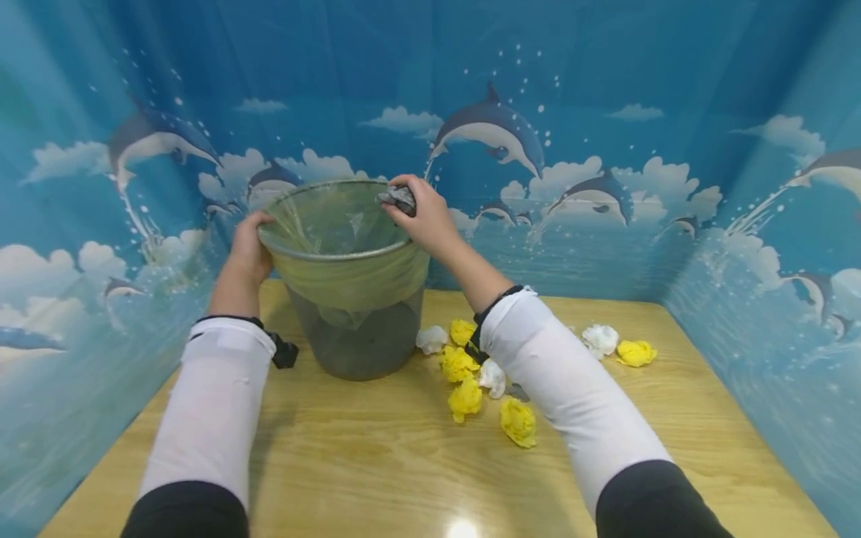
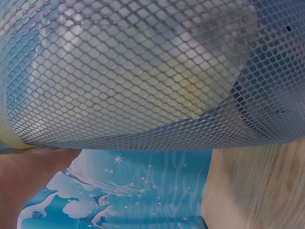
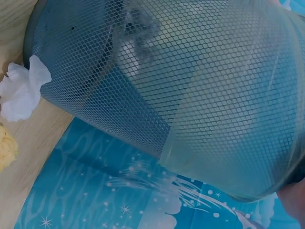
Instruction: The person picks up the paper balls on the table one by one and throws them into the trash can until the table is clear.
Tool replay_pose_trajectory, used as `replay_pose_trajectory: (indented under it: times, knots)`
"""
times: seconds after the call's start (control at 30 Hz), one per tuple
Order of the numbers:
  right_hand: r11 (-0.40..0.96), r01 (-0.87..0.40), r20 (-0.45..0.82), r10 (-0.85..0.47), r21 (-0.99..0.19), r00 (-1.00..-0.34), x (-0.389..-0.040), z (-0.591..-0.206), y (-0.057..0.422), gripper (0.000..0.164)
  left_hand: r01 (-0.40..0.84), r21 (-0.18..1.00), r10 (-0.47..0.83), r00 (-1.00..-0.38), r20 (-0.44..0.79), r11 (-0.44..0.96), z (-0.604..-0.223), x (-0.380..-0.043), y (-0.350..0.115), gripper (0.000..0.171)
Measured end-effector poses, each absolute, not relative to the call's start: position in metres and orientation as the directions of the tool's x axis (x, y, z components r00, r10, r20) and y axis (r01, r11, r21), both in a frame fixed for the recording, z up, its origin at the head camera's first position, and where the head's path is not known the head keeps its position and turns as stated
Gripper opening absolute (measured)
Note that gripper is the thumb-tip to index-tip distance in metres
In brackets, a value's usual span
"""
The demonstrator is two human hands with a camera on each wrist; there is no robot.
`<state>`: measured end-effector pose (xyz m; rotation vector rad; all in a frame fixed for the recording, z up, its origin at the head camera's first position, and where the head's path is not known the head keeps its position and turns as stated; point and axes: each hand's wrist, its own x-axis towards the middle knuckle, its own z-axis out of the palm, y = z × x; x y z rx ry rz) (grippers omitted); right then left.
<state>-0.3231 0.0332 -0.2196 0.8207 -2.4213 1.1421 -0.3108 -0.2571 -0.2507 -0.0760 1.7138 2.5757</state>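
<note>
A dark mesh wastebasket (image 1: 366,340) stands on the table, lined with a translucent yellow-green bag (image 1: 397,280) folded over its rim. My left hand (image 1: 250,250) grips the left side of that rim, fingers over the bag's edge. At the right side of the rim my right hand (image 1: 430,220) holds a crumpled dark grey ball (image 1: 398,198) between thumb and fingers, over the opening. Through the mesh in the right wrist view, a grey and white crumpled lump (image 3: 136,40) shows inside the bag. Only a bit of the right hand appears there, at the rim.
Several crumpled yellow balls (image 1: 459,364) and white ones (image 1: 432,340) lie right of the wastebasket. Beyond the right forearm are another white ball (image 1: 600,340) and a yellow ball (image 1: 636,353). A dolphin-print curtain (image 1: 578,67) surrounds the wooden table (image 1: 377,456).
</note>
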Motion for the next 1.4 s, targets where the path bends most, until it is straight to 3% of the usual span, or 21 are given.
replay_pose_trajectory:
  times: [0.5, 0.83, 1.4]
  knots:
    - [0.522, -0.629, 0.489, -0.397, -0.576, -0.777, -0.323, -0.218, 0.025, 0.048, -0.086, 0.938, -0.011, -0.995, -0.095, -0.337, -0.248, -0.310, -0.256, 0.071]
    - [0.525, -0.629, 0.468, -0.420, -0.574, -0.778, -0.326, -0.215, 0.026, 0.079, -0.081, 0.933, 0.003, -0.996, -0.085, -0.350, -0.249, -0.312, -0.258, 0.072]
    - [0.520, -0.543, 0.406, -0.362, -0.659, -0.839, -0.330, -0.219, 0.048, 0.078, -0.087, 0.917, 0.022, -0.996, -0.085, -0.389, -0.252, -0.314, -0.256, 0.070]
